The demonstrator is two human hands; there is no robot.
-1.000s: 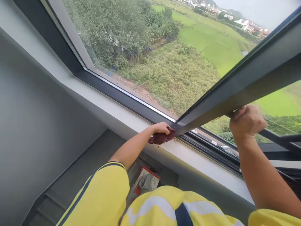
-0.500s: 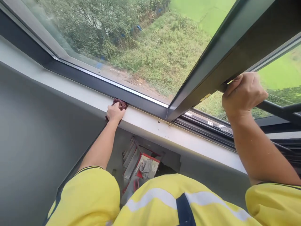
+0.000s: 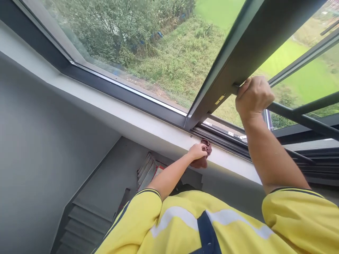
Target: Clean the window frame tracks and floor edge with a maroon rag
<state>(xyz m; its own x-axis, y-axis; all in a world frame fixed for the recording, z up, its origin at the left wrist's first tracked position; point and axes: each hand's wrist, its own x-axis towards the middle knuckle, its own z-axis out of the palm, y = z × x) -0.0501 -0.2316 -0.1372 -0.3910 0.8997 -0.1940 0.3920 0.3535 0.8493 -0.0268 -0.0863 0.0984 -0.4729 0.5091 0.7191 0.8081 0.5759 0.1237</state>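
The right hand (image 3: 254,96), right of center, and left hand (image 3: 197,151), just below center, are both closed. A window (image 3: 159,63) fills the top; a white sill (image 3: 159,130) slants beneath. The right grips a dark rail (image 3: 283,109); the left holds a maroon cloth (image 3: 200,162) at the sill's edge.

"Can you see the palm of the right hand (image 3: 255,97)?"
"No, turned away."
"And the maroon cloth (image 3: 200,163)?"
"Partly covered by the left hand (image 3: 197,151)."
"Can you read the white track sticker (image 3: 231,133)?"
"Too small; and the window post (image 3: 238,56) runs off the top edge."
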